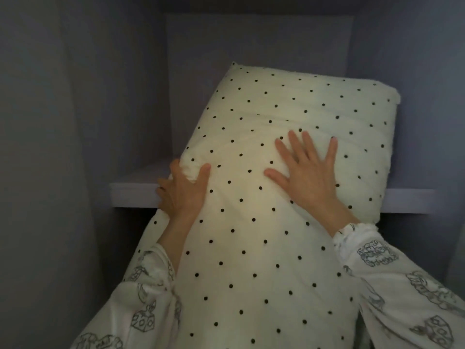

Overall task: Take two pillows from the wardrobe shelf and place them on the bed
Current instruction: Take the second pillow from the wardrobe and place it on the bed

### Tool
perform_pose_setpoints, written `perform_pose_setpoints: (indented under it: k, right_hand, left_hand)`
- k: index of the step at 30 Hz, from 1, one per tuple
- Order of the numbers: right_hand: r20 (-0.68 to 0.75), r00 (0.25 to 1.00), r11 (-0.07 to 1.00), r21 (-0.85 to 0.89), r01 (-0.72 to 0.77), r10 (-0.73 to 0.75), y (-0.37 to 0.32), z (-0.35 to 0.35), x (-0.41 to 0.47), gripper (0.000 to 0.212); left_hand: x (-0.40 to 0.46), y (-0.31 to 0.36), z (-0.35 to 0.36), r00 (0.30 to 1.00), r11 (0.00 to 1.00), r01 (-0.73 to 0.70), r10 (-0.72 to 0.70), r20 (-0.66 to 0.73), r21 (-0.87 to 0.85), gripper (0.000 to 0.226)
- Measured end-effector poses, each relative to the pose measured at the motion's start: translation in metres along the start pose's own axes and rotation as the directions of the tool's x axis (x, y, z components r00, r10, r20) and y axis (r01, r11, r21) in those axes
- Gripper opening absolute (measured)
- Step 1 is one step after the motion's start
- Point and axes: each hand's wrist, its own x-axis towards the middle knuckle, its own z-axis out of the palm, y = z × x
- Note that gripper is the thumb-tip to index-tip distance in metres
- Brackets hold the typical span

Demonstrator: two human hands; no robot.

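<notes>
My patterned sleeves (392,280) run off the bottom. The polka-dot pillow (251,222) tilts over the shelf's (133,195) front edge, its low end cut off. My left hand (181,195) pinches its left edge, fingers mostly hidden behind; my right hand (307,175) lies flat and spread on top. The wardrobe's back is too dim to make out.

Pale wardrobe shelf (136,192), 1 dotted pillow (289,117) on it, overhanging front edge
</notes>
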Motion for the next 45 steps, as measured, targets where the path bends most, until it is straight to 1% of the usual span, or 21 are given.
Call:
perform_pose_setpoints:
  k: [3, 5, 8, 10, 14, 16, 18, 20, 22, 24, 25, 27, 31, 34, 36, 38, 40, 41, 45]
  right_hand:
    - [0.006, 0.997, 0.997, 0.001, -0.082, 0.082, 0.01, -0.002, -0.024, 0.069]
    - [0.003, 0.991, 0.99, 0.035, -0.135, 0.135, 0.018, -0.003, -0.041, 0.065]
    - [0.006, 0.975, 0.965, 0.144, -0.219, 0.22, 0.028, -0.002, -0.068, 0.059]
    - [0.024, 0.963, 0.939, 0.214, -0.269, 0.27, 0.031, 0.0, -0.086, 0.06]
    - [0.049, 0.92, 0.84, 0.39, -0.376, 0.389, 0.035, 0.004, -0.109, 0.066]
    - [0.062, 0.892, 0.763, 0.494, -0.417, 0.448, 0.033, 0.005, -0.113, 0.072]
    - [0.116, 0.844, 0.642, 0.598, -0.48, 0.523, 0.027, 0.005, -0.115, 0.08]
    - [0.204, 0.772, 0.488, 0.671, -0.558, 0.602, 0.022, 0.006, -0.114, 0.092]
    - [0.302, 0.68, 0.311, 0.717, -0.624, 0.669, 0.022, 0.007, -0.112, 0.106]
    - [0.401, 0.603, 0.165, 0.724, -0.67, 0.689, 0.025, 0.006, -0.111, 0.116]
    - [0.445, 0.582, 0.125, 0.712, -0.691, 0.681, 0.027, 0.006, -0.11, 0.119]
    - [0.505, 0.562, 0.094, 0.683, -0.724, 0.655, 0.03, 0.005, -0.11, 0.124]
    - [0.534, 0.559, 0.038, 0.701, -0.712, 0.635, 0.034, 0.008, -0.11, 0.129]
    - [0.511, 0.576, -0.03, 0.764, -0.644, 0.638, 0.035, 0.009, -0.112, 0.128]
    - [0.53, 0.577, -0.127, 0.795, -0.593, 0.621, 0.036, 0.008, -0.114, 0.122]
    - [0.57, 0.571, -0.199, 0.789, -0.582, 0.591, 0.037, 0.008, -0.117, 0.111]
    - [0.58, 0.574, -0.227, 0.79, -0.57, 0.578, 0.038, 0.007, -0.119, 0.094]
    - [0.577, 0.573, -0.235, 0.794, -0.561, 0.581, 0.038, 0.006, -0.121, 0.089]
    - [0.576, 0.584, -0.272, 0.805, -0.527, 0.572, 0.036, 0.002, -0.136, 0.086]
  left_hand:
    - [0.004, 0.003, 0.001, 1.0, 0.999, 0.024, -0.025, 0.01, 0.029, 0.08]
    - [0.005, 0.003, 0.002, 0.999, 0.999, 0.034, -0.034, 0.013, 0.031, 0.081]
    - [0.003, -0.001, 0.003, 1.0, 1.0, 0.011, -0.011, -0.004, 0.022, 0.081]
    - [0.003, -0.003, 0.004, 1.0, 1.0, -0.011, 0.011, -0.016, 0.006, 0.081]
    - [0.002, -0.007, 0.005, 0.999, 1.0, -0.016, 0.016, -0.034, -0.004, 0.083]
    - [0.002, -0.006, 0.005, 0.999, 1.0, -0.019, 0.019, -0.041, -0.003, 0.082]
    - [0.002, -0.004, 0.004, 0.999, 1.0, -0.024, 0.024, -0.04, 0.005, 0.081]
    - [0.003, -0.004, 0.004, 0.999, 1.0, -0.024, 0.024, -0.037, 0.007, 0.081]
    - [0.003, -0.004, 0.003, 0.999, 1.0, -0.024, 0.025, -0.032, 0.006, 0.081]
    - [0.002, -0.005, 0.002, 0.999, 0.999, -0.043, 0.043, -0.022, 0.004, 0.081]
    - [0.002, -0.006, 0.001, 0.998, 0.998, -0.057, 0.057, -0.021, 0.003, 0.081]
    - [0.0, -0.008, -0.001, 0.995, 0.996, -0.091, 0.09, -0.029, -0.008, 0.081]
    - [-0.002, -0.016, -0.003, 0.987, 0.982, -0.164, 0.163, -0.014, -0.091, 0.081]
    - [-0.003, -0.02, -0.005, 0.985, 0.973, -0.172, 0.175, 0.008, -0.156, 0.083]
    - [-0.003, -0.022, -0.009, 0.981, 0.965, -0.171, 0.185, 0.053, -0.2, 0.084]
    - [-0.002, -0.022, -0.016, 0.968, 0.951, -0.161, 0.205, 0.147, -0.263, 0.087]
    - [-0.003, -0.02, -0.024, 0.947, 0.941, -0.147, 0.223, 0.233, -0.304, 0.088]
    - [-0.004, -0.019, -0.028, 0.939, 0.94, -0.135, 0.222, 0.261, -0.315, 0.087]
    - [-0.021, -0.017, -0.041, 0.922, 0.919, -0.117, 0.241, 0.301, -0.378, 0.074]
